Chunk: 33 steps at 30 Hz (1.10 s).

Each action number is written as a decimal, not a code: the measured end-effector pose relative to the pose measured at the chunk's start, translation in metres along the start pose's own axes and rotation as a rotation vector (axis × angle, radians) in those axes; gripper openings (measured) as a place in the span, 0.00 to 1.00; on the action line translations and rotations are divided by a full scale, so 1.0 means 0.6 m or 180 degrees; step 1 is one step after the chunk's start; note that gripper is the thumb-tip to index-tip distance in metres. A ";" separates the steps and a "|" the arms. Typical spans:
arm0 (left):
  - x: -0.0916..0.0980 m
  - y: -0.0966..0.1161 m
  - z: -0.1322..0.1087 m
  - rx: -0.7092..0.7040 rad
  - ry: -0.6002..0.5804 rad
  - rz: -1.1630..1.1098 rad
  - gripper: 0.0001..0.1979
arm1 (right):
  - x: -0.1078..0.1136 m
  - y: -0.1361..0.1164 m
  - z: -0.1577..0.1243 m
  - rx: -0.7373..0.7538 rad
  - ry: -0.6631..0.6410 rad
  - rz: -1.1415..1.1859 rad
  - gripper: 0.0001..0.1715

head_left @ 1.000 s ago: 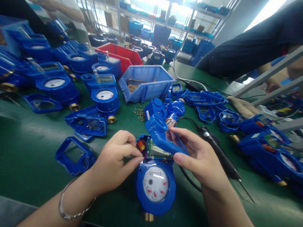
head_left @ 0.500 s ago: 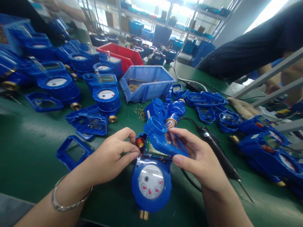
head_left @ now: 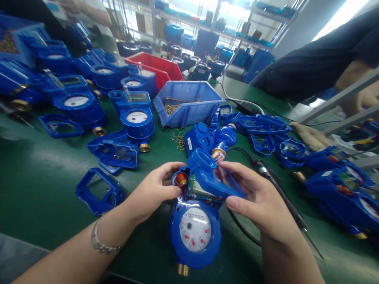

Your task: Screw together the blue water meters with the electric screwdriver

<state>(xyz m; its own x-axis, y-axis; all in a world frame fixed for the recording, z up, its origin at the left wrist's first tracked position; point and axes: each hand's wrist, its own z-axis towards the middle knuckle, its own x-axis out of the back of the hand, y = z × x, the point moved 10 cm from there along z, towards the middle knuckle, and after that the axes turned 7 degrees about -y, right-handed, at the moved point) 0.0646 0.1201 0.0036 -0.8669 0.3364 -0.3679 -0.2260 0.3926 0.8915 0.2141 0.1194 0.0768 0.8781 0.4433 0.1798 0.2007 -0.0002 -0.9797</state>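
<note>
A blue water meter (head_left: 195, 236) with a white dial lies in front of me, its brass fitting toward me. Its upper housing is uncovered, showing a red-orange round part (head_left: 181, 179) and a green circuit board (head_left: 197, 188). My left hand (head_left: 156, 191) grips the housing's left edge, thumb in front and fingers behind. Between the thumb and fingers of my right hand (head_left: 251, 193) is a blue cover (head_left: 211, 177) with a round collar and clear window. It sits tilted over the circuit board, hiding part of it.
Loose brass screws (head_left: 178, 140) lie before a blue bin (head_left: 189, 106) holding more. A black electric screwdriver (head_left: 281, 193) rests at right. Finished-looking meters (head_left: 136, 118) and a blue frame (head_left: 99, 191) are at left, more covers (head_left: 263, 126) at right. A co-worker's sleeve (head_left: 308, 59) reaches in.
My left fingers have shifted from a pinch beside the red-orange part to holding the housing's edge. My right hand keeps the cover nearly as before. The whole view has moved slightly.
</note>
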 end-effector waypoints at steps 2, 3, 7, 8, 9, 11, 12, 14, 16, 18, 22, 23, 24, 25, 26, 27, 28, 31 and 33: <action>-0.008 -0.006 0.006 0.0070 -0.0158 -0.0207 0.27 | 0.000 -0.002 -0.001 0.0047 0.0028 -0.0040 0.26; -0.008 -0.007 0.008 0.0060 -0.0142 -0.0240 0.27 | 0.000 -0.004 -0.003 0.0091 0.0071 -0.0133 0.26; 0.000 -0.006 0.009 -0.0159 0.0129 -0.0305 0.24 | 0.003 -0.024 -0.010 0.0334 0.0380 -0.1025 0.27; 0.000 -0.005 0.009 -0.0221 0.0178 -0.0309 0.23 | 0.000 -0.028 -0.010 0.0369 0.0415 -0.1266 0.27; 0.000 -0.004 0.008 -0.0273 0.0218 -0.0291 0.23 | -0.003 -0.030 -0.010 0.0399 0.0419 -0.1466 0.28; -0.001 -0.002 0.006 -0.0352 0.0294 -0.0190 0.23 | -0.011 -0.032 -0.008 0.0421 0.0372 -0.1761 0.28; -0.002 0.000 0.005 -0.0383 0.0326 -0.0117 0.23 | -0.015 -0.032 -0.006 0.0428 0.0346 -0.1871 0.29; -0.003 0.004 0.003 -0.0427 0.0365 0.0053 0.22 | -0.020 -0.032 -0.004 0.0423 0.0311 -0.2041 0.29; -0.004 0.007 0.000 -0.0443 0.0367 0.0231 0.19 | -0.023 -0.031 -0.003 0.0395 0.0269 -0.2138 0.30; -0.004 0.008 -0.001 -0.0415 0.0349 0.0369 0.17 | -0.026 -0.030 -0.002 0.0351 0.0201 -0.2164 0.30; -0.003 0.009 -0.004 -0.0371 0.0349 0.0459 0.15 | -0.028 -0.029 -0.002 0.0278 0.0128 -0.2157 0.31; -0.002 0.010 -0.004 -0.0368 0.0356 0.0442 0.15 | -0.029 -0.029 -0.002 0.0272 0.0123 -0.2153 0.31; -0.002 0.010 -0.004 -0.0368 0.0359 0.0410 0.15 | -0.029 -0.028 -0.002 0.0262 0.0111 -0.2151 0.31; -0.003 0.010 -0.004 -0.0371 0.0351 0.0371 0.15 | -0.031 -0.027 -0.002 0.0249 0.0098 -0.2148 0.31; -0.003 0.011 -0.004 -0.0377 0.0333 0.0331 0.14 | -0.031 -0.026 -0.002 0.0238 0.0091 -0.2141 0.31; -0.004 0.011 -0.004 -0.0385 0.0304 0.0291 0.14 | -0.032 -0.026 -0.001 0.0229 0.0088 -0.2138 0.31; -0.005 0.012 -0.003 -0.0394 0.0279 0.0237 0.14 | -0.033 -0.025 0.000 0.0222 0.0084 -0.2137 0.31; -0.007 0.007 0.001 -0.0255 0.0110 -0.0031 0.14 | -0.037 -0.024 0.002 0.0199 -0.0004 -0.2152 0.31; -0.009 0.000 0.004 -0.0069 -0.0079 -0.0229 0.18 | -0.041 -0.023 0.003 0.0178 -0.0112 -0.2155 0.31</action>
<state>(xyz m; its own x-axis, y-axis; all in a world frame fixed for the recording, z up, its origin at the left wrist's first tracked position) 0.0706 0.1203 0.0053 -0.8369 0.3291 -0.4375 -0.2972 0.3979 0.8679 0.1891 0.1104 0.0859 0.5520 0.3583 0.7529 0.6777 0.3334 -0.6555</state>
